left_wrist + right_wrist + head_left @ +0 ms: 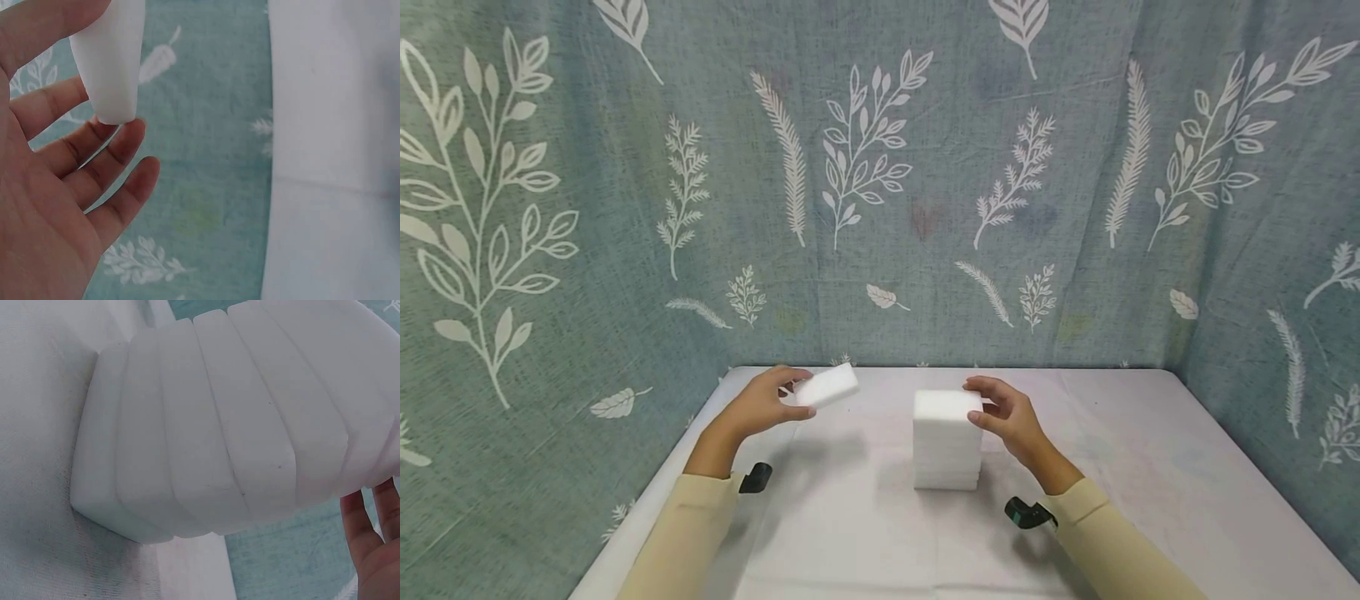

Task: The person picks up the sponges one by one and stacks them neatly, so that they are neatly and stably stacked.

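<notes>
In the head view my left hand (769,403) pinches a single white foam sponge (827,385) by its left end, thumb below and fingers above. It is tilted and held up off the table. The left wrist view shows that sponge (115,62) between thumb and fingers. A neat stack of several white foam sponges (946,450) stands upright right of centre. My right hand (1011,417) grips the stack's top right end, thumb on the near side and fingers behind. In the right wrist view fingertips (353,503) touch the upper sponges of the stack (212,425); the thumb is out of view.
A table with a white cloth (850,533) lies under everything, lightly creased. Blue-green curtains (880,208) with white leaf prints enclose its back and sides. A dark device is worn at each wrist.
</notes>
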Tool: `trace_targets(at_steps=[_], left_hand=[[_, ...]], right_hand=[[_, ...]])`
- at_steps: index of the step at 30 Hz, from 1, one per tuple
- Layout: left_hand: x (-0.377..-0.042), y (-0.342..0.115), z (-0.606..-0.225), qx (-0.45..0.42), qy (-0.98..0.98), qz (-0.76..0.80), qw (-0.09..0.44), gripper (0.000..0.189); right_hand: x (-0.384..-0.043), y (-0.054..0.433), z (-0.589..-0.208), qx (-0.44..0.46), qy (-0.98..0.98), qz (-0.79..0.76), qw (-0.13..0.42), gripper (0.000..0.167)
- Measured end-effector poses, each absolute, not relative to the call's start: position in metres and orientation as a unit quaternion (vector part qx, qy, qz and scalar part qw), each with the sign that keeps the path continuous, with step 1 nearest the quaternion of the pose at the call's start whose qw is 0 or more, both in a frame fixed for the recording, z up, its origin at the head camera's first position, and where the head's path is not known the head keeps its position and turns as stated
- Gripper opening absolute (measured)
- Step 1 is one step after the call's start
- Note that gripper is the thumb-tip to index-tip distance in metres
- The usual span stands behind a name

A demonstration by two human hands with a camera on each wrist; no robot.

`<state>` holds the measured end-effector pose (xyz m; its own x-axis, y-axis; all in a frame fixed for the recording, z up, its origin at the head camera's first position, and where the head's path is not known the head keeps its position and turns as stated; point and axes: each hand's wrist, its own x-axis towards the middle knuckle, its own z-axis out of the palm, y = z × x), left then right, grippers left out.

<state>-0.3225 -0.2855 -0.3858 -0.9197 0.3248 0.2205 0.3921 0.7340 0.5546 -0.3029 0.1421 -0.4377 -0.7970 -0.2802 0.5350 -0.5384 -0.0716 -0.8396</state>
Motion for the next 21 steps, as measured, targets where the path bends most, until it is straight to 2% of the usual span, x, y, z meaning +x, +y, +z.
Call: trace_targets(at_steps=[21], left_hand=[[-0.322, -0.233, -0.359, -0.275, -0.91, -0.303, 0.065, 0.057]], right_hand=[[-0.306, 0.144, -0.441, 0.302, -0.683, 0.659, 0.095, 0.048]])
